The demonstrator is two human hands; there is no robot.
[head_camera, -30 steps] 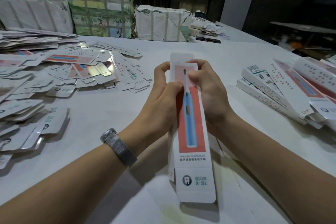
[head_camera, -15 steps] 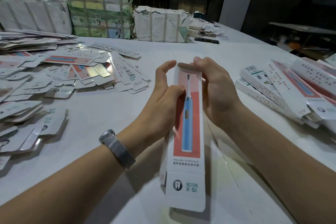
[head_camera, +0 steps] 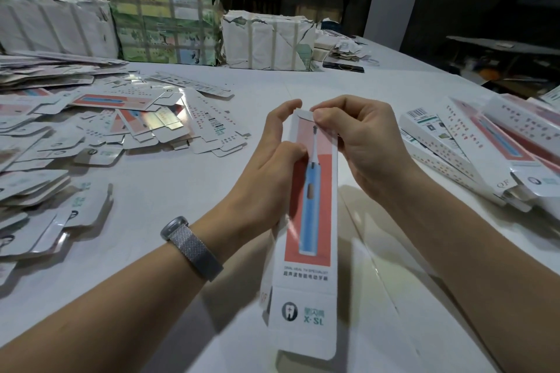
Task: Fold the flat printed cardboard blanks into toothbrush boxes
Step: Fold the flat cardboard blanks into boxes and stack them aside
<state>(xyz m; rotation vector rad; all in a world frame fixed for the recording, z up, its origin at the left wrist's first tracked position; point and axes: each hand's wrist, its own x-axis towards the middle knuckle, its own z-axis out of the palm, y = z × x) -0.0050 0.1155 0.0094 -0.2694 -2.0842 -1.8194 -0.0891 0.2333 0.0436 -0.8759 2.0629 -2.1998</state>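
Nearest the camera, the open lower end of the toothbrush box [head_camera: 309, 221] hung above the white table [head_camera: 169, 185], its bottom flap not yet tucked in. Already formed into a long sleeve, the box was held upright between both hands in the middle of the scene. The left hand [head_camera: 266, 166] gripped its left edge, thumb pressed on the printed front and fingers curled behind. The right hand [head_camera: 360, 142] pinched the top flap at the far end, fingertips bending it down toward the opening; whether the flap had seated could not be told. By my reading, this box was about half finished: body squared, top closure under way, bottom end left to do.

To the right, a stack of folded boxes [head_camera: 485, 145] lay on the table, some with end flaps apparently loose. To the left, a large scattered heap of flat blanks [head_camera: 91, 136] waited, so most of the job seemed to remain. Farther back stood wrapped bundles [head_camera: 169, 30] along the table's far edge.
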